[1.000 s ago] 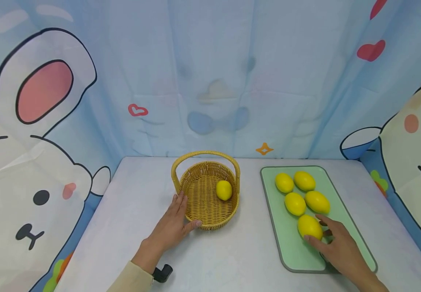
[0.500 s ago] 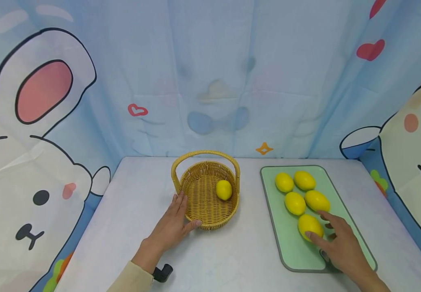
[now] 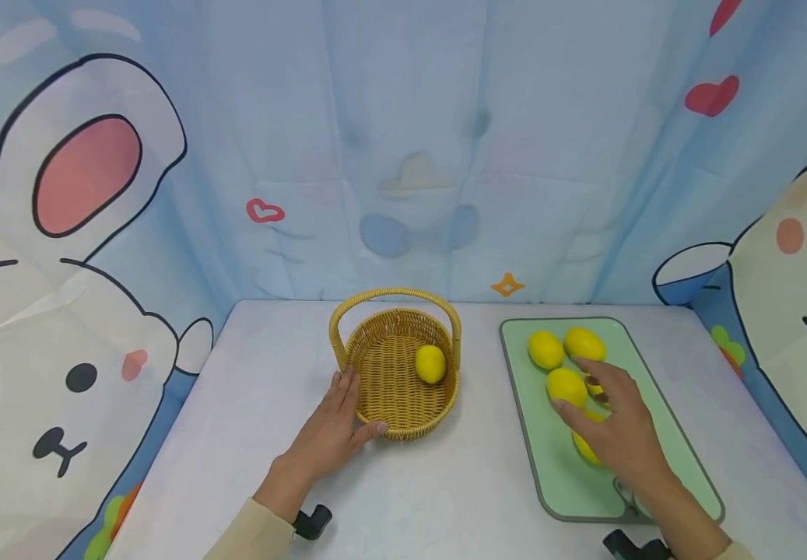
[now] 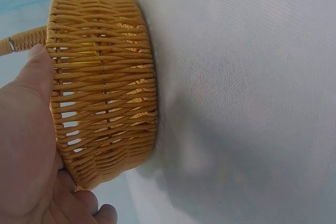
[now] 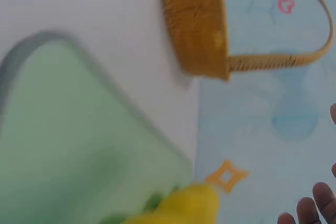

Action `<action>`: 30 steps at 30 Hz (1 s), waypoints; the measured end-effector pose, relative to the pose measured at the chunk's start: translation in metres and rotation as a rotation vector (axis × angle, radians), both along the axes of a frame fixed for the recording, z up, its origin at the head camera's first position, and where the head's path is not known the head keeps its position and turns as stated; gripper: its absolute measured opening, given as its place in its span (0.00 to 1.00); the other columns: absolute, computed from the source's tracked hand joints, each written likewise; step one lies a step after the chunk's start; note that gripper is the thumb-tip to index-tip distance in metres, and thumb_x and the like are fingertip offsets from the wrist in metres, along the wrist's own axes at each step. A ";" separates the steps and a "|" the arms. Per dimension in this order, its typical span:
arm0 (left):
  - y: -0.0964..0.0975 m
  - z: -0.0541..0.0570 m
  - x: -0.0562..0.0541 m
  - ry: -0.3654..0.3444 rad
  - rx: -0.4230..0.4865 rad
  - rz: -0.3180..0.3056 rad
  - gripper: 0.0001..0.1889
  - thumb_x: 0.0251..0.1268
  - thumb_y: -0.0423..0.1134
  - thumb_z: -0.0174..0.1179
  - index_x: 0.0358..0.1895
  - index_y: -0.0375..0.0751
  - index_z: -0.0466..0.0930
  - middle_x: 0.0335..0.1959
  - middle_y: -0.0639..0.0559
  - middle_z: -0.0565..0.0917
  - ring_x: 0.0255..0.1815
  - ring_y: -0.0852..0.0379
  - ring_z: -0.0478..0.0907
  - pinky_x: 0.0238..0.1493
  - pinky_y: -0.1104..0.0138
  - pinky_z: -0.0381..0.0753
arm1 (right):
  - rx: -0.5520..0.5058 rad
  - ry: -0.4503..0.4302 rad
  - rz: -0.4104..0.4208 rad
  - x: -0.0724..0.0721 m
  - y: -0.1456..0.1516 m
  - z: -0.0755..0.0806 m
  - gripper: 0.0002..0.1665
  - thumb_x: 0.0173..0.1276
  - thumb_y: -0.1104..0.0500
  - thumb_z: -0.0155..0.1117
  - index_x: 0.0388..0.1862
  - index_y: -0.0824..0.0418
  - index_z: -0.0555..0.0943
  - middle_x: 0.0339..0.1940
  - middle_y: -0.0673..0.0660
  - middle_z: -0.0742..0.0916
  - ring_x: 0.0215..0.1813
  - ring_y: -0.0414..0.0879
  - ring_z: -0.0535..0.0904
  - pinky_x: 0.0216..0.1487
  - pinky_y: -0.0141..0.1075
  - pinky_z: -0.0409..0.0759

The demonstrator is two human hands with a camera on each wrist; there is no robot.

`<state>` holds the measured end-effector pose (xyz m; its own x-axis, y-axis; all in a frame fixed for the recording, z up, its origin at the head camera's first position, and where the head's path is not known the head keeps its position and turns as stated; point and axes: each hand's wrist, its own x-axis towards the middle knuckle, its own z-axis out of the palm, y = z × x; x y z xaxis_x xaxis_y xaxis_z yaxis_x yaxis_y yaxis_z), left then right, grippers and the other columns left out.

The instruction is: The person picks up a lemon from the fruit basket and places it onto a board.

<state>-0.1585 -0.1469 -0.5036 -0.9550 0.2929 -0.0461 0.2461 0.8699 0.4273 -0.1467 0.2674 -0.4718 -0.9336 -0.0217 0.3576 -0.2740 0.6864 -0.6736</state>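
Observation:
In the head view, my left hand (image 3: 326, 432) rests against the near left side of a round wicker basket (image 3: 359, 342). Its fingers lie along the outside and its thumb touches the rim. One lemon (image 3: 430, 364) sits inside the basket. The left wrist view shows the hand beside the woven basket wall (image 4: 105, 93). Over a pale green tray (image 3: 550, 482), my right hand (image 3: 623, 428) hovers with thumb and fingers apart, holding nothing. Several lemons lie on the tray, among them a lemon (image 3: 566, 388) near the thumb. The hand partly covers two others.
A light table (image 3: 459, 482) carries the basket and the tray, which stand apart. The basket's tall handle (image 3: 394, 293) arches over its opening. Behind the table hangs a blue printed curtain (image 3: 550, 155).
My right hand has left the nearest lemon and moved up and left over the others. That lemon stays on the tray. The left hand and basket have not moved.

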 end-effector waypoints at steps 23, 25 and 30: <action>0.000 -0.003 -0.002 0.013 0.003 0.004 0.52 0.76 0.67 0.55 0.85 0.30 0.48 0.88 0.36 0.44 0.88 0.37 0.41 0.85 0.46 0.55 | -0.079 -0.101 0.406 -0.065 -0.176 -0.007 0.42 0.70 0.57 0.77 0.79 0.54 0.70 0.82 0.63 0.70 0.82 0.64 0.65 0.75 0.67 0.69; 0.000 -0.003 -0.002 0.014 0.000 0.002 0.52 0.77 0.67 0.55 0.85 0.30 0.48 0.88 0.36 0.44 0.88 0.36 0.41 0.85 0.46 0.55 | -0.064 -0.131 0.403 -0.070 -0.183 -0.011 0.42 0.71 0.56 0.76 0.80 0.54 0.70 0.83 0.64 0.68 0.84 0.65 0.61 0.77 0.68 0.66; -0.001 -0.002 -0.001 0.011 -0.001 -0.003 0.53 0.76 0.69 0.53 0.85 0.30 0.47 0.88 0.36 0.43 0.88 0.36 0.41 0.85 0.46 0.54 | -0.066 -0.194 0.331 -0.082 -0.195 -0.017 0.44 0.72 0.58 0.74 0.82 0.55 0.67 0.84 0.66 0.66 0.84 0.65 0.60 0.78 0.68 0.64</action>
<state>-0.1599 -0.1479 -0.5059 -0.9547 0.2953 -0.0361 0.2530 0.8696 0.4241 -0.2288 0.0726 -0.4886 -0.9305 -0.3155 0.1860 -0.3365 0.5358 -0.7744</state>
